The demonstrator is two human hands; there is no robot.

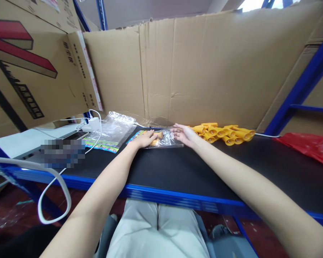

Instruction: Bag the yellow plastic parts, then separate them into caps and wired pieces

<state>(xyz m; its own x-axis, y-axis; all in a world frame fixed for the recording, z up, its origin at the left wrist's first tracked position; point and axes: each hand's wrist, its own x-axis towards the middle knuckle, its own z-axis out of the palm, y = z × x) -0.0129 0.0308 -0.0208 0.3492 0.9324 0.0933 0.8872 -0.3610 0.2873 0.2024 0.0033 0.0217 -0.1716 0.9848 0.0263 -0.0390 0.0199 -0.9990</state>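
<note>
My left hand point(146, 139) lies flat with its fingers stretched over a clear plastic bag point(170, 142) with a colourful printed header. An orange-yellow horn-shaped piece point(159, 135) shows at the fingertips, apparently inside the bag. At the bag's right end is my right hand point(186, 135), its fingers apart and nothing in them; whether they touch the film I cannot tell. Just right of that hand lies a pile of yellow horn-shaped plastic pieces point(220, 132), their round wide ends mostly facing me.
More clear bags with printed headers point(115, 130) lie on the left of the black tabletop point(174, 168). White cables and a charger point(93, 124) are beside them. Red plastic point(309, 145) lies at right. A cardboard wall point(204, 71) stands behind; a blue metal edge point(177, 197) runs in front.
</note>
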